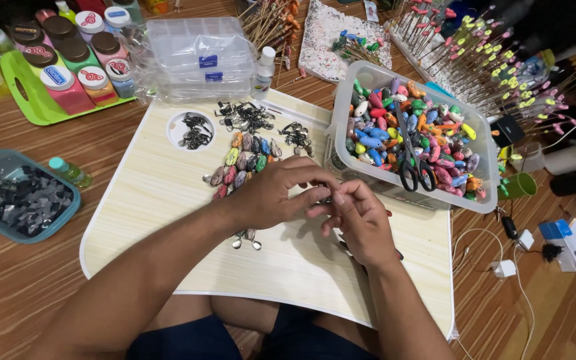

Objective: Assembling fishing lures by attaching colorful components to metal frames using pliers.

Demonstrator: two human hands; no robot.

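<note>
Pale lap desk [168, 220] on wood floor; left hand [271, 193] and right hand [361, 220] pinch small lure piece together, assembling; painted lures [245, 160] just beyond, far side.

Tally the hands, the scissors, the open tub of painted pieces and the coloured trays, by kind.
Hands: 2, left hand and right hand
Scissors: 1
Clear tub: 1
Teal tray: 1
Green tray: 1
Total: 6
</note>
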